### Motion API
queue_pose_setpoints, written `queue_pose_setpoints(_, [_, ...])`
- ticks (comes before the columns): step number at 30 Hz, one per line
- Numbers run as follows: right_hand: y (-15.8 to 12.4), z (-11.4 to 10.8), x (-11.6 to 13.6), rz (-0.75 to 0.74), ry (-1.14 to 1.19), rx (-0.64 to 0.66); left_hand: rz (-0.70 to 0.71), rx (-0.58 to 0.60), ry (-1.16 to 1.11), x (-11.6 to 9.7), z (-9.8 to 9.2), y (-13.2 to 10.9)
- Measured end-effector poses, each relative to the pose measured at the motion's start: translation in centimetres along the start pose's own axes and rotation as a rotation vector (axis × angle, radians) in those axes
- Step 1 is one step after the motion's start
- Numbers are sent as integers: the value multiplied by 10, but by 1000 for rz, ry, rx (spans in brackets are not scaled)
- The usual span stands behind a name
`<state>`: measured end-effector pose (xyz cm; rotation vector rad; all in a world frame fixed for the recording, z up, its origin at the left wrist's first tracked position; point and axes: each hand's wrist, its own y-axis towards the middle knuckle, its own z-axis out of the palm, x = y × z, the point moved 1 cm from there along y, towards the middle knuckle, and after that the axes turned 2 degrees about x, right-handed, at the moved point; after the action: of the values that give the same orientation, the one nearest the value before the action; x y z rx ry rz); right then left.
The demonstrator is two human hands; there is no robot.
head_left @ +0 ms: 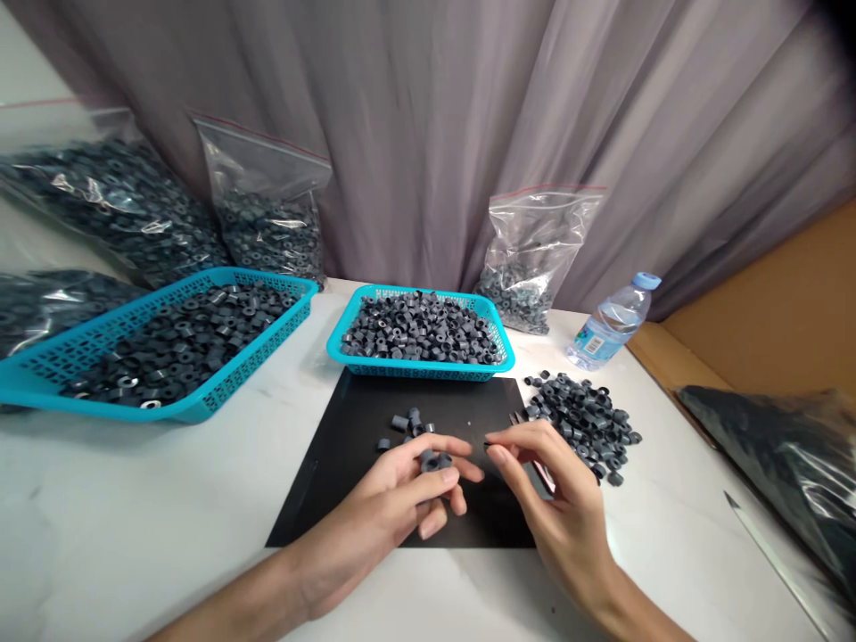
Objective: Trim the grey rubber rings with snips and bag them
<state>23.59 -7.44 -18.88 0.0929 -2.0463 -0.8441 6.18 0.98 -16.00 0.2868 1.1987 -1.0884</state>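
Note:
My left hand is turned partly palm up and holds a few short grey plastic sleeves between its thumb and curled fingers. Facing it, my right hand pinches a small dark piece between thumb and forefinger; its kind is too small to tell. Slim shiny tweezers show partly behind the right hand, and whether they are held or lie there I cannot tell. Under both hands is a black mat. Several loose grey sleeves lie on it just beyond my left fingers.
A blue basket of sleeves stands behind the mat, another blue basket at left. A loose pile lies right, near a water bottle. Filled zip bags stand at the back. A cardboard box is far right.

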Motion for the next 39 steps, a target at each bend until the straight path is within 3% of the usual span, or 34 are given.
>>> queue_pose_setpoints(6, [-1, 0, 5, -97, 22, 134, 43, 16, 2, 4, 1, 1])
queue_pose_setpoints(14, [-3, 0, 5, -160, -69, 145, 29, 61, -82, 3, 1, -1])
queue_pose_setpoints(19, [-4, -1, 8, -55, 2, 99, 41, 83, -182, 2, 2, 0])
queue_pose_setpoints(23, [-2, 1, 0, 96, 13, 26, 55, 4, -191, -4, 0, 4])
queue_pose_setpoints(26, [-1, 3, -2, 102, -36, 198, 106, -117, -160, -16, -7, 5])
queue_pose_setpoints(29, [-4, 5, 5, -11, -104, 475, 199, -255, -94, -28, -20, 6])
queue_pose_setpoints(31, [-7, 7, 10, -80, -147, 590, 231, -296, -22, -33, -29, 8])
queue_pose_setpoints(35, [-10, 10, 14, -133, -228, 674, 181, -262, 89, -33, -36, 8])
queue_pose_setpoints(39, [-6, 12, 11, -131, -202, 654, 109, -178, 218, -28, -27, 5])
